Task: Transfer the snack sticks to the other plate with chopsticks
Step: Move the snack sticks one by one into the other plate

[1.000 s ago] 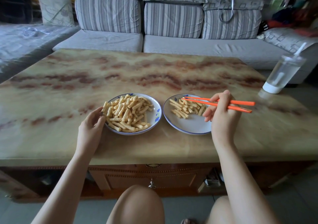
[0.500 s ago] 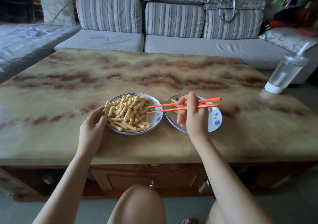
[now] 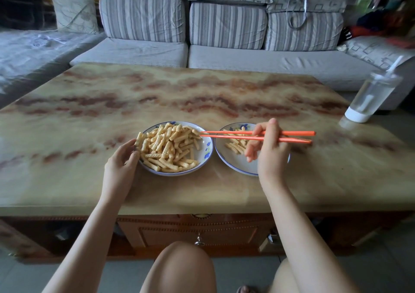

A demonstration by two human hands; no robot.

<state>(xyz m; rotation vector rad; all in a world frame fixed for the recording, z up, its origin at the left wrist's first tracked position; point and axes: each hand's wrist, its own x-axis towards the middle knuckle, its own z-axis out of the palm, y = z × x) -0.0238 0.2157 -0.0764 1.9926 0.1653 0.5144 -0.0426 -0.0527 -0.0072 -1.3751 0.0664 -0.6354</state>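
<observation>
While your right hand (image 3: 269, 151) grips the orange chopsticks (image 3: 296, 133) midway along, fingers curled round them, their tips reach across the right plate (image 3: 231, 163) to the right rim of the left plate (image 3: 203, 155). There they meet the outermost snack sticks (image 3: 168, 146) of the heap; whether they pinch one cannot be told. Your left hand (image 3: 122, 164) holds that plate's left edge, thumb and curled fingers against the rim. A few more sticks lie on the right plate's far half, partly behind your hand. The two rims sit just beside each other with a thin gap. Both plates stand towards the near edge of the marble-patterned table (image 3: 202, 94), and a broad stretch of tabletop runs beyond them to the far edge by the grey sofa (image 3: 247, 61). A clear cup with a straw (image 3: 370, 97) stands well apart, close to the right edge.
</observation>
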